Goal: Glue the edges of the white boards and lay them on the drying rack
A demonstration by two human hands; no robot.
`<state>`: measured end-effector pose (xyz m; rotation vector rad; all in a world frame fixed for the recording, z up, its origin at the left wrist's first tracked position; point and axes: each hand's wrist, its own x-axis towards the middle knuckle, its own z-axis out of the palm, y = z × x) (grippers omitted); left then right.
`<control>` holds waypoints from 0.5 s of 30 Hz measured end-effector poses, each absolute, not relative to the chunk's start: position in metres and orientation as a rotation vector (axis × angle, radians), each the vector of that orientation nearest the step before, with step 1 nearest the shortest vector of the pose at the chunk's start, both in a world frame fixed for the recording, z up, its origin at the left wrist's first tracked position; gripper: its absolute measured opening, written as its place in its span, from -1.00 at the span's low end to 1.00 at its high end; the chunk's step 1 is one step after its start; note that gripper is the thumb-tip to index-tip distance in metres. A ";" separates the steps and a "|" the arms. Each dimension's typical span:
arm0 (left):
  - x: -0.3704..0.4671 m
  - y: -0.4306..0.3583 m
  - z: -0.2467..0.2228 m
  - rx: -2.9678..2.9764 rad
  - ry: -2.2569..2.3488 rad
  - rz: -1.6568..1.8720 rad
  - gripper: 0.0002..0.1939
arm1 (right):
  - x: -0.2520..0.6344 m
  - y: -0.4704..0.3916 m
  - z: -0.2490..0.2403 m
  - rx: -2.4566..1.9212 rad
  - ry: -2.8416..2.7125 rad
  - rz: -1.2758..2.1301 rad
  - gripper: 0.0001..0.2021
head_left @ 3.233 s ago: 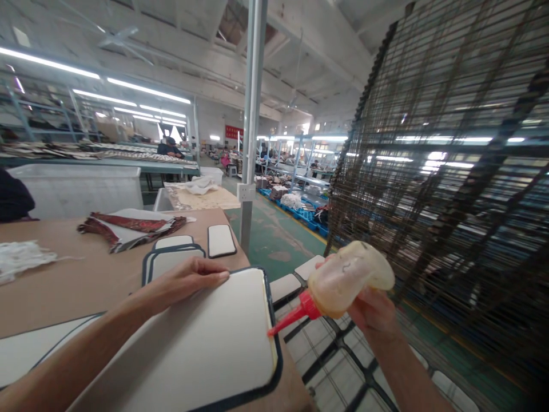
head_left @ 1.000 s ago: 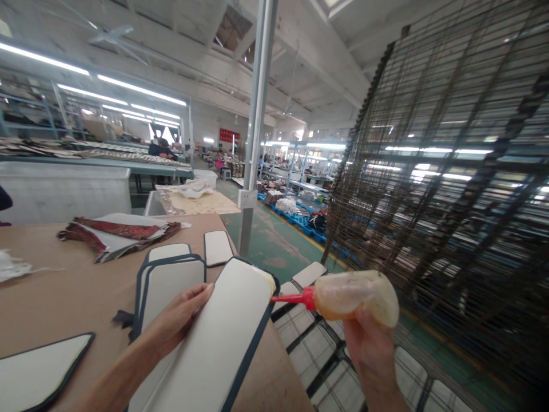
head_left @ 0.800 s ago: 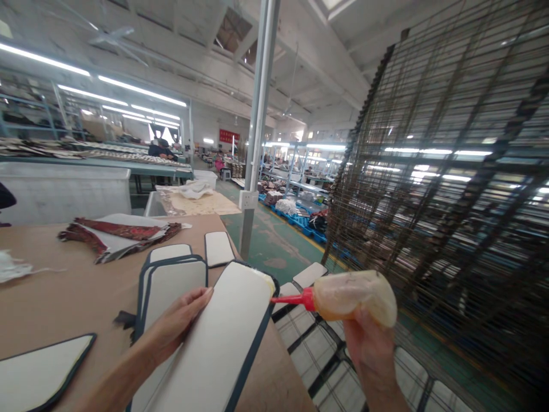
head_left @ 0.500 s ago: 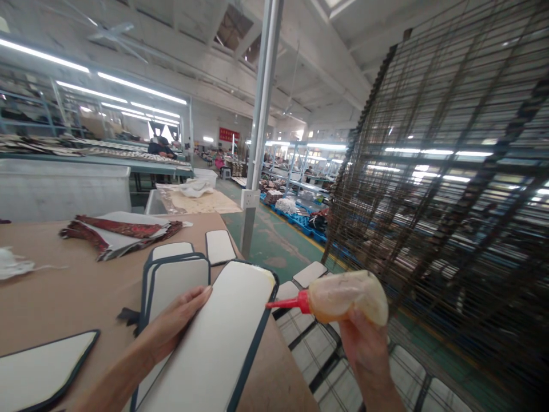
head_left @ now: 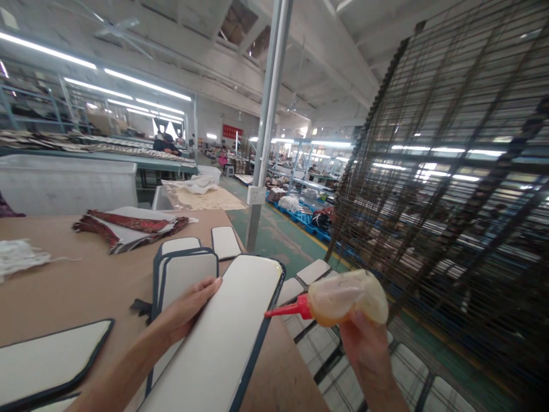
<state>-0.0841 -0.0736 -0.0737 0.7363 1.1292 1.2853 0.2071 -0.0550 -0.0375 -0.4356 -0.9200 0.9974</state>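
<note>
My left hand [head_left: 191, 309] grips the left edge of a long white panel [head_left: 218, 326] with a dark blue border, its thumb side along that edge and the other fingers partly hidden underneath. My right hand [head_left: 364, 343] is wrapped round a translucent squeeze bottle [head_left: 347, 297] holding yellowish liquid, probably glue. The bottle lies on its side in the hand, and its red nozzle [head_left: 287, 309] points left, with the tip at the panel's right border. Under and behind my left hand sits a stack of similar panels [head_left: 189, 277].
Another bordered panel [head_left: 51, 355] lies at the table's left, and a small one [head_left: 225, 242] at its far edge. Red patterned fabric pieces [head_left: 132, 226] and white cloth [head_left: 19, 257] lie beyond. Right of the table stand panels on a wire rack and a tall wire rack [head_left: 429, 200]. A pole [head_left: 266, 114] rises behind.
The nozzle tip has slid a little down along the panel's right border. The camera view has shifted slightly, so table and panels appear further right. Both hands keep their hold.
</note>
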 end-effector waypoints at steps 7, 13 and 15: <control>-0.089 -0.061 -0.071 0.737 1.162 1.293 -0.46 | 0.200 -0.060 -0.038 -0.460 -0.953 1.014 -0.60; -0.089 -0.048 -0.066 0.736 1.157 1.305 -0.51 | 0.200 -0.062 -0.041 -0.461 -0.980 1.038 -0.61; -0.089 -0.044 -0.064 0.740 1.149 1.307 -0.58 | 0.201 -0.062 -0.044 -0.470 -0.994 1.042 -0.62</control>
